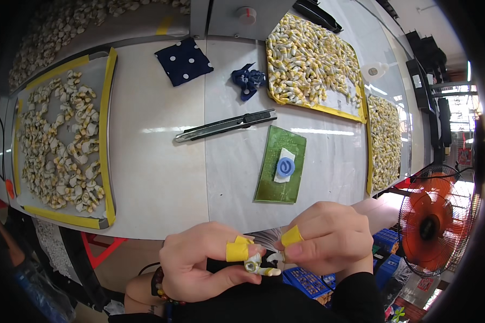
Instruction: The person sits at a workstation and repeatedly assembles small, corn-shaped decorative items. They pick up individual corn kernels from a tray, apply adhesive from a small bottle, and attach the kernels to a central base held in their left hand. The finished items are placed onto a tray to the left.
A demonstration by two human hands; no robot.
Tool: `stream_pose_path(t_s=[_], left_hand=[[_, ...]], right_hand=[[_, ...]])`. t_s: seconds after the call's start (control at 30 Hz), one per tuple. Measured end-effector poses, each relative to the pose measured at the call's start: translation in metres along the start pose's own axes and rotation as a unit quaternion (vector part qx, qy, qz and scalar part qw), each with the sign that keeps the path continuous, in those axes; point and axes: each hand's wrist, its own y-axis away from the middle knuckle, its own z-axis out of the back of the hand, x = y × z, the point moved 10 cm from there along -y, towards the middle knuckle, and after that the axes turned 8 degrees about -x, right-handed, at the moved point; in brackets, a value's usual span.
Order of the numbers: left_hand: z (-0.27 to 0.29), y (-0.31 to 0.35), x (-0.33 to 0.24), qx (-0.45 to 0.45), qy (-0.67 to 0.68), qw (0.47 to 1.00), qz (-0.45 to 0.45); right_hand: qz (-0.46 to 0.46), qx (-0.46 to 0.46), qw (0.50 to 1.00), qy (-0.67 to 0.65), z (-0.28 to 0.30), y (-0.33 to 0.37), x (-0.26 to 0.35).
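My left hand [194, 257], in the head view's lower middle, is closed in a pinch on a small white-and-yellow moulded piece [268, 271] with a round hollow end. Facing it, my right hand [334, 237] pinches a small curved white piece [275, 258] between thumb and forefinger. The two pieces are very close; I cannot tell whether they touch. Yellow tape wraps fingertips on both hands. Beyond them on the table lies a green rectangular slab [266, 185] bearing a blue round item [285, 167] on a white patch.
A utility knife [226, 125] lies across the table. Behind it are a dotted navy cloth [184, 62] and a crumpled one [248, 81]. Yellow-edged trays of small white-and-yellow parts stand at left [111, 134] and far right [318, 109]. An orange fan [431, 215] stands right.
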Motion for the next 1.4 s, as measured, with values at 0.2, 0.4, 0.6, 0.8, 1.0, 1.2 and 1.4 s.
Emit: stream_pose_path(t_s=[0.2, 0.4, 0.6, 0.8, 1.0, 1.2, 1.4], left_hand=[[-0.001, 0.001, -0.011, -0.008, -0.041, 0.997, -0.058], [-0.018, -0.006, -0.032, 0.108, -0.120, 0.980, -0.115], [-0.015, 0.001, -0.038, 0.076, -0.118, 0.979, -0.146], [-0.015, 0.001, -0.039, 0.062, -0.128, 0.977, -0.160], [-0.015, -0.011, -0.029, 0.021, -0.128, 0.987, -0.099], [-0.010, 0.000, -0.026, 0.004, -0.132, 0.981, -0.145], [-0.007, -0.001, 0.004, 0.023, 0.013, 0.999, 0.046]], right_hand=[[0.015, -0.017, 0.999, -0.040, -0.007, 0.002, 0.001], [-0.008, 0.008, 0.996, -0.094, -0.011, 0.000, 0.000], [-0.003, 0.027, 0.993, -0.116, -0.013, -0.002, 0.004], [0.012, 0.027, 0.995, -0.100, -0.011, -0.001, 0.006], [0.035, -0.003, 0.999, -0.034, -0.008, 0.000, 0.006], [0.029, -0.011, 0.999, -0.043, -0.010, 0.007, 0.006], [-0.061, 0.068, 0.992, -0.092, -0.012, -0.003, -0.012]])
